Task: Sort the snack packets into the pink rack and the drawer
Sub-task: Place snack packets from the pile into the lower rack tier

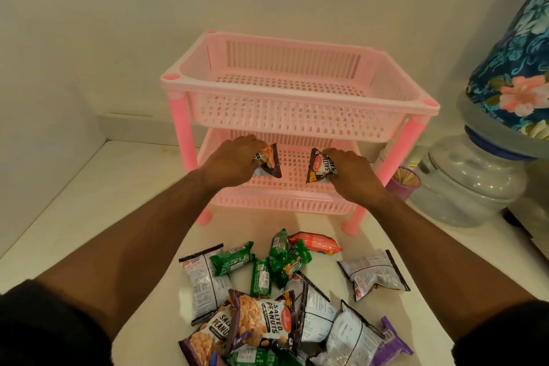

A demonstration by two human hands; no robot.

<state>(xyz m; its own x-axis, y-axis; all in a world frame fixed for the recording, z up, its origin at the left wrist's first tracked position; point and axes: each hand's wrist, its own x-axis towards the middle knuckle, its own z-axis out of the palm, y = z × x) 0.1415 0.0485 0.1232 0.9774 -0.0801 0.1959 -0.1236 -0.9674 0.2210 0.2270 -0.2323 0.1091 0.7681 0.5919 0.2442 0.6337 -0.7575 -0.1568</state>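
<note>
Head view
Hands: left hand [230, 159] grips one peanut packet [269, 161]; right hand [350, 171] grips another salted peanut packet [319, 166], both over the lower tier of the pink rack [297, 92].
Rack tiers: two, upper one bare.
Counter pile [285, 291]: four green packets, one orange, several black-and-white peanut packets near the front edge.
Right side: toothpick cup [406, 182], water jar [472, 175] beside the rack's leg.
</note>
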